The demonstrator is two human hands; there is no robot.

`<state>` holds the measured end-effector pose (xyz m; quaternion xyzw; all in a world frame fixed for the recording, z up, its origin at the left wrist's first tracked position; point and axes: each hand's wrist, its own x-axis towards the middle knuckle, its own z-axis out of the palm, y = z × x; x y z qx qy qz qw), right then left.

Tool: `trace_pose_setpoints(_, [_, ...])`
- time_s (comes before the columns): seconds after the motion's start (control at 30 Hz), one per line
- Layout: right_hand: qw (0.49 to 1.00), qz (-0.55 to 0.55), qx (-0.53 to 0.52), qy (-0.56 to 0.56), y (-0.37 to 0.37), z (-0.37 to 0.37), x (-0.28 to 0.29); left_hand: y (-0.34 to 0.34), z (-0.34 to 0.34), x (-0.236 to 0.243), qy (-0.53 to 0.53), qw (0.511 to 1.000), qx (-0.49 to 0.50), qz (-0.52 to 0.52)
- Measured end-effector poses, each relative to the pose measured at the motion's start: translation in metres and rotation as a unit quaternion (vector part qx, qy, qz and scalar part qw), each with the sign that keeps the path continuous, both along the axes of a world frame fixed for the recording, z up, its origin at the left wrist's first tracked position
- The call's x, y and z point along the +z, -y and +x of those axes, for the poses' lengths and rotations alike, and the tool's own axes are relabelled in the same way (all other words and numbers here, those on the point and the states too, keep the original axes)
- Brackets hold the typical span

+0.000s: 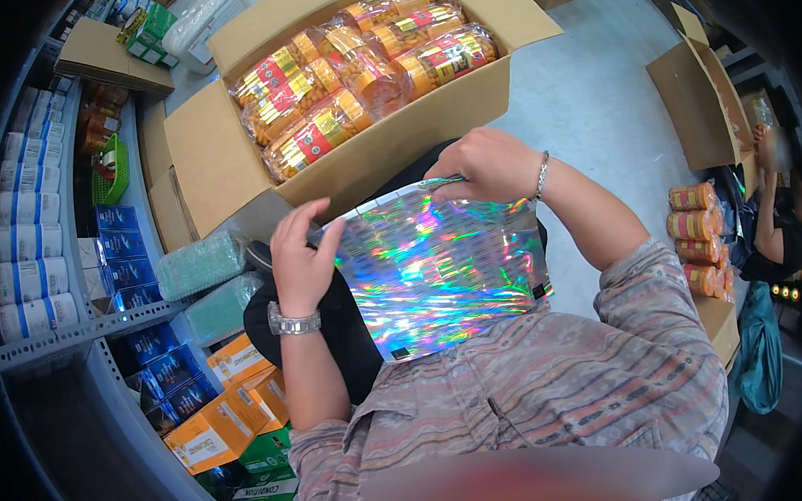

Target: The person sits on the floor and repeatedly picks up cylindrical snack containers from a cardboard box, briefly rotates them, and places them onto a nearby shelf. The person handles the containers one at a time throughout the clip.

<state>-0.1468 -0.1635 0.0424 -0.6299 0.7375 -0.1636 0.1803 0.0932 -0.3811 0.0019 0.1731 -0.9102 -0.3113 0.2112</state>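
A shiny rainbow holographic sheet of small labels [439, 276] lies across my lap, its near edge against my patterned shirt. My right hand [487, 166] pinches the sheet's far edge between thumb and bent fingers. At the sheet's far left corner is my left hand [299, 256], thumb and fingers apart, with the thumb tip beside the edge. Nothing shows between the left fingers. Just beyond the sheet stands an open cardboard box [395, 128] filled with plastic-wrapped jars of orange snacks [322, 132] with red and gold labels.
Left is a metal shelf [87, 326] with white-and-blue cans [29, 243], blue boxes [129, 256] and bubble-wrapped packs [204, 263]. Orange cartons [216, 433] sit below. Right are stacked snack jars [694, 226], another open box [701, 99] and a co-worker's arm [771, 213].
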Motion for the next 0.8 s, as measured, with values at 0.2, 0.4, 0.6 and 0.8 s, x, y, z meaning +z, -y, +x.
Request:
trace_pose_setpoints(0.2, [0.999,0.016,0.020,0.044,0.016,-0.002,-0.010,-0.040,-0.055,0.013,-0.058,0.987,-0.130,-0.076])
trace_pose_setpoints(0.4, [0.998,-0.038,-0.021,0.043,0.019,-0.009,-0.024,-0.050,-0.074,-0.020,-0.120,0.984,-0.092,-0.089])
trace_pose_setpoints(0.6, [0.999,-0.037,-0.013,0.024,0.025,-0.011,-0.042,-0.049,-0.074,-0.042,-0.163,0.976,-0.061,-0.127])
trace_pose_setpoints(0.8, [0.998,-0.042,-0.024,0.028,0.026,-0.014,-0.050,-0.047,-0.079,-0.044,-0.116,0.988,-0.072,-0.070])
